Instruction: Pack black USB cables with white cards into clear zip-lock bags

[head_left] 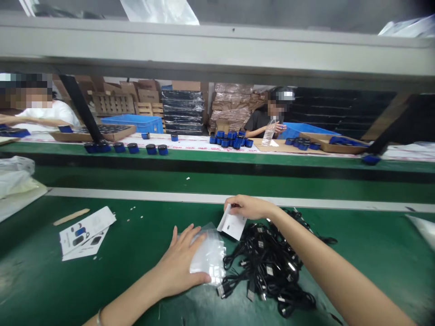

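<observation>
A: Start at the left. What do I have, taking the pile of black cables (272, 267) as the landmark?

B: Far left of the pile, on the green worktop (136, 253), lie printed leaflets (86, 232) with a flat wooden stick (71, 217) just beyond them. Further left still, crumpled white bags (15, 179) sit at the worktop's edge.

A: And my left hand?

B: My left hand (181, 262) lies flat, fingers spread wide, pressing down on a clear plastic bag (210, 256) that touches the pile's left edge.

A: The right one?

B: My right hand (248, 207) is above the pile's far left corner, fingers pinched on a small white card (232, 225), which hangs tilted just beyond the clear bag. The forearm crosses over the cables.

A: Beyond the pile?

B: Behind it runs a second green belt, then a far worktop carrying blue jars (231, 138) in rows and clusters. One person in white sits far left; another, in dark clothes, sits behind the pile's line holding a water bottle (269, 133).
</observation>
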The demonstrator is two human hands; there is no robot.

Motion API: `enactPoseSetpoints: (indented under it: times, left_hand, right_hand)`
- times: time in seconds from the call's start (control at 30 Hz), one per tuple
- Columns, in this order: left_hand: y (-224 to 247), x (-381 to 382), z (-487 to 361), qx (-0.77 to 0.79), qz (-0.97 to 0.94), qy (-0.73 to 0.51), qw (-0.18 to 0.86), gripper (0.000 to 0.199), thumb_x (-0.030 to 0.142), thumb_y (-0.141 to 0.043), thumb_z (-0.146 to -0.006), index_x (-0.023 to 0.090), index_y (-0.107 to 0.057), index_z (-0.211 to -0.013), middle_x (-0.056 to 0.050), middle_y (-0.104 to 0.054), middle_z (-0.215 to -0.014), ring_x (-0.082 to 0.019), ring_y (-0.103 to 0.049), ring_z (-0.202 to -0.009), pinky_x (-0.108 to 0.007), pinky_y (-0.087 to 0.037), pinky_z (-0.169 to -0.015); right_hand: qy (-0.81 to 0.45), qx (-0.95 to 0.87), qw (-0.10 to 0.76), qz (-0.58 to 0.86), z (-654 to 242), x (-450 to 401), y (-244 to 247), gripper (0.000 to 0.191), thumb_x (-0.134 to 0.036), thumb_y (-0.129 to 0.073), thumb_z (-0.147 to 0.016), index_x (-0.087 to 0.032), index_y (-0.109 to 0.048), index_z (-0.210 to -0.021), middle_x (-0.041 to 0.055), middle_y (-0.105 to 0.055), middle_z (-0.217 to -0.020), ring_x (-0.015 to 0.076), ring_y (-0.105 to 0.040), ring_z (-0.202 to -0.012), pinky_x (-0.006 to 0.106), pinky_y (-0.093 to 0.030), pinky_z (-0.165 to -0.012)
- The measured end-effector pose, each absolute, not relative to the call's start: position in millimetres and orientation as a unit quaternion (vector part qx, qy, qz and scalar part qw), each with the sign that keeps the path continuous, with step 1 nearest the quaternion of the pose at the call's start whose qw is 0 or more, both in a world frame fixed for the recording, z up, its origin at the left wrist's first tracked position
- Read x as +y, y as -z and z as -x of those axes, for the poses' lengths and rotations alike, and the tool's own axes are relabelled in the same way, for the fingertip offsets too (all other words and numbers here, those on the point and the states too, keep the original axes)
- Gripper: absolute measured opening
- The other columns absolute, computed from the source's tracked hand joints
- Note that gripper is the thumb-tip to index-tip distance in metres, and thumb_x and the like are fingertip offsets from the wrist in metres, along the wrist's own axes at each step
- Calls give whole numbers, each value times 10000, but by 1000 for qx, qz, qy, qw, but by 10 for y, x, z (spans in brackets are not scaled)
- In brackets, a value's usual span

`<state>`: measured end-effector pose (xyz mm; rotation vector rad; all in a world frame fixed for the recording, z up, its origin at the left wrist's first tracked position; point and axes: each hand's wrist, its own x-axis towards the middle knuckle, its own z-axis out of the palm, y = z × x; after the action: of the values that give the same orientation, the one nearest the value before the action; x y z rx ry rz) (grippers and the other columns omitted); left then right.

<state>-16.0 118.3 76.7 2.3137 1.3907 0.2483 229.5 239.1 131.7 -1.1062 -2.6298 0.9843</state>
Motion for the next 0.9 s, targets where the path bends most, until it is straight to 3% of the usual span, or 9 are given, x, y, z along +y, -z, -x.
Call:
enactPoseSetpoints:
  times: [0.13, 0.23, 0.37, 0.47, 0.63, 0.8, 0.9]
  left_hand:
    - [-706, 974, 354, 490, -843, -86, 206, 647, 451, -604, -816, 302, -385, -1407, -112, -371, -1502, -375, -242, -1389, -700, -125, -1052]
    - [-545, 806, 464, 506, -840, -115, 158, 549, 372, -567, -859, 346, -412, -1384, -68, -404, -1489, -357, -300, -1373, -689, -140, -1060]
    - [-290, 688, 574, 501, -847, -140, 108, 532, 419, -528, -876, 350, -401, -1388, -80, -427, -1473, -386, -322, -1357, -731, -150, -1023]
    - [-215, 672, 622, 473, -866, -123, 104, 556, 460, -492, -889, 341, -356, -1415, -97, -414, -1477, -413, -336, -1342, -761, -179, -979]
    - [-248, 678, 603, 482, -854, -182, 75, 516, 540, -470, -884, 327, -442, -1353, -74, -519, -1406, -342, -400, -1326, -707, -191, -1027]
    - [-266, 735, 626, 452, -865, -206, 64, 561, 579, -488, -854, 257, -479, -1313, -99, -587, -1336, -294, -484, -1275, -657, -138, -1067]
    - [-321, 762, 651, 448, -869, -208, 33, 449, 508, -447, -911, 240, -517, -1265, -66, -639, -1277, -214, -522, -1248, -535, -62, -1126]
  right_hand:
    - [-325, -891, -24, 315, -2064, 2544, -1272, 214, -310, -577, -924, -146, -609, -1058, 36, -639, -1032, 188, -643, -851, 361, -543, -734]
    - [-322, -902, -34, 287, -1906, 2536, -1228, 196, -284, -592, -917, -149, -614, -1058, 42, -641, -1056, 190, -644, -881, 375, -543, -758]
    - [-261, -897, 62, 352, -1879, 2406, -1225, 254, -134, -581, -902, -150, -585, -1155, 96, -598, -1204, 232, -588, -1072, 438, -478, -912]
    - [-194, -868, 131, 438, -1968, 2117, -1257, 297, -62, -514, -898, -76, -574, -1188, 174, -604, -1188, 267, -566, -1115, 431, -431, -974]
    - [-123, -857, 171, 471, -2014, 1295, -1116, 353, -44, -560, -836, -110, -592, -1181, 167, -591, -1212, 312, -522, -1148, 499, -432, -964]
    - [3, -880, 258, 397, -1943, 793, -699, 315, -154, -573, -851, -158, -591, -1166, 132, -633, -1195, 287, -591, -1089, 448, -509, -899]
    - [28, -859, 275, 431, -1923, 717, -522, 283, -221, -552, -883, -158, -585, -1158, 133, -649, -1157, 277, -622, -1024, 415, -536, -833]
